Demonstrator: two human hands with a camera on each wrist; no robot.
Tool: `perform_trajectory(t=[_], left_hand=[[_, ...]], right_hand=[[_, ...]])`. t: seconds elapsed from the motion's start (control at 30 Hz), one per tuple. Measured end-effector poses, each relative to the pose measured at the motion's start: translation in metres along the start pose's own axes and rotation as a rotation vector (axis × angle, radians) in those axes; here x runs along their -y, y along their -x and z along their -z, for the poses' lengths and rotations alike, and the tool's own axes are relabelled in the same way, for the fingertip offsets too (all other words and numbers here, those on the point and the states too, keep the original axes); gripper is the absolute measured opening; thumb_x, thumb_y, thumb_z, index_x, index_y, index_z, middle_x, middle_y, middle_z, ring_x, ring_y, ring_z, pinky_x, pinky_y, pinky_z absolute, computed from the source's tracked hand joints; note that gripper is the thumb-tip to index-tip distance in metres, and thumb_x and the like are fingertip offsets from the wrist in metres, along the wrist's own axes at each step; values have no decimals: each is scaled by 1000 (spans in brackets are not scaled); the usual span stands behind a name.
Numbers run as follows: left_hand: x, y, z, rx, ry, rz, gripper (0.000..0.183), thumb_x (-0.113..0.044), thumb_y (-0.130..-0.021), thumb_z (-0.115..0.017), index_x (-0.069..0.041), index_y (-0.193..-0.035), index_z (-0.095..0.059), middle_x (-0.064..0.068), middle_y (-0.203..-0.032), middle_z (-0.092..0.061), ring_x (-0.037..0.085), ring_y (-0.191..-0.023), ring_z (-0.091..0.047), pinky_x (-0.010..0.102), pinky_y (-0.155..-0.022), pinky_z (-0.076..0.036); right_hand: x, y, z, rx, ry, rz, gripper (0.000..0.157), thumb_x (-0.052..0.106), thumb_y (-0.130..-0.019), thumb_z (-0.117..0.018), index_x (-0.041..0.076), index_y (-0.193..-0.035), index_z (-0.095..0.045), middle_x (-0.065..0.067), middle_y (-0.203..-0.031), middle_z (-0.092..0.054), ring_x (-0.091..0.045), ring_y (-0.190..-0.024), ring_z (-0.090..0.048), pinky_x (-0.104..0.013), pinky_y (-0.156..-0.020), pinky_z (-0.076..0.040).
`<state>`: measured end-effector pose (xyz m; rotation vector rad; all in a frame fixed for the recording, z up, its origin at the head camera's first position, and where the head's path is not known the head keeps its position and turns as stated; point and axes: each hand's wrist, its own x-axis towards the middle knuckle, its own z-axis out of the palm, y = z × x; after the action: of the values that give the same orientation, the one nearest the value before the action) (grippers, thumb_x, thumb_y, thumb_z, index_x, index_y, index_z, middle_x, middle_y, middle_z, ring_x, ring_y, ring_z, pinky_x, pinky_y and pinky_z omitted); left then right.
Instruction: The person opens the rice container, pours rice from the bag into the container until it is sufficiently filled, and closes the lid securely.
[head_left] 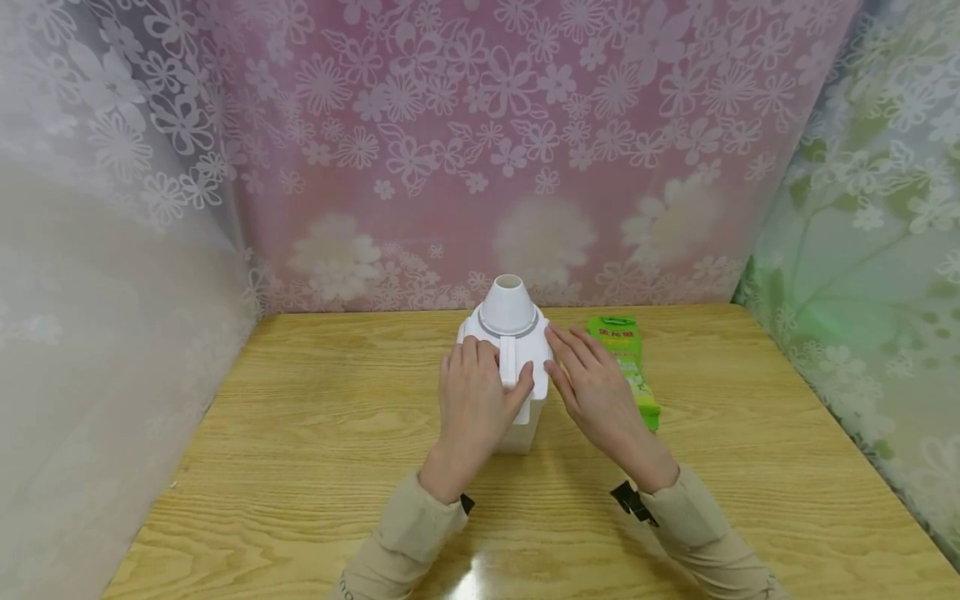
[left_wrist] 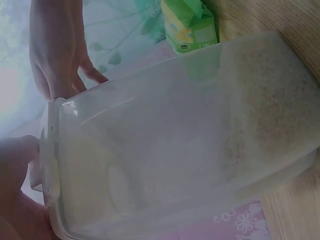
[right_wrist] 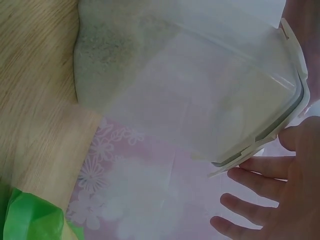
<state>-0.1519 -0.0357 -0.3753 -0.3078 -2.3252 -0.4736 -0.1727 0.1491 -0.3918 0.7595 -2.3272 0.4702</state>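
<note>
A clear plastic storage container (left_wrist: 155,115) stands upright on the table, with pale rice-like grain (left_wrist: 272,95) in its lower part. Its white lid (head_left: 534,354) is on top, bearing a white cone-shaped piece (head_left: 507,307) and a narrow raised strip. My left hand (head_left: 474,396) rests on the lid's near left part, fingers to the left of the strip and thumb reaching across to its right. At the lid's right edge, my right hand (head_left: 596,396) touches with extended fingertips. In the right wrist view, that hand's fingers are spread beside the lid's rim.
A green and yellow packet (head_left: 637,387) lies on the wooden table (head_left: 337,417) just right of the container, partly behind my right hand. Floral curtains (head_left: 487,167) hang behind the table and along both sides.
</note>
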Motion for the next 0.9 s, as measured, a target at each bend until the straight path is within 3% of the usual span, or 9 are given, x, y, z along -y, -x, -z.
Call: perform_trajectory(t=[0.23, 0.4, 0.57, 0.7, 0.8, 0.9], left_hand=[[2, 2, 3, 29, 55, 6, 39, -44, -90, -72, -9, -83, -57, 5, -78, -53, 24, -73, -53, 34, -66, -44], [5, 2, 7, 71, 83, -16, 33, -39, -95, -65, -8, -85, -58, 5, -80, -52, 23, -72, -52, 34, -68, -44], [16, 0, 14, 111, 198, -40, 26, -27, -101, -58, -4, -90, -65, 8, -87, -58, 25, -79, -56, 37, -72, -50], [32, -2, 20, 132, 283, -2, 19, -15, -103, -55, -4, -106, -69, 12, -104, -64, 28, -94, -61, 39, -74, -56], [44, -3, 22, 167, 278, 30, 28, -14, -104, -53, -4, -127, -66, 16, -126, -64, 33, -112, -61, 45, -89, -56], [53, -2, 23, 226, 253, 23, 40, -18, -105, -53, 0, -140, -58, 18, -142, -58, 38, -125, -57, 51, -105, -48]], right_hand=[[-1, -1, -1, 10, -15, 8, 46, 26, -105, -56, -4, -140, -57, -20, -140, -60, -43, -132, -51, -55, -111, -41], [-1, -2, -1, 21, -42, -9, 47, 29, -105, -55, -3, -140, -57, -19, -140, -60, -42, -131, -52, -55, -111, -41], [-1, -3, 0, 51, -76, -65, 48, 30, -103, -60, 1, -141, -58, -17, -140, -60, -40, -131, -53, -56, -110, -42], [0, -5, 2, 80, -91, -100, 49, 25, -100, -65, 3, -143, -56, -16, -142, -59, -39, -132, -51, -57, -110, -41], [2, -5, 3, 96, -103, -109, 50, 22, -100, -65, 2, -145, -54, -17, -144, -57, -41, -133, -50, -57, -111, -40], [3, -6, 4, 101, -109, -102, 51, 20, -100, -64, 2, -145, -53, -18, -145, -56, -41, -133, -49, -58, -111, -39]])
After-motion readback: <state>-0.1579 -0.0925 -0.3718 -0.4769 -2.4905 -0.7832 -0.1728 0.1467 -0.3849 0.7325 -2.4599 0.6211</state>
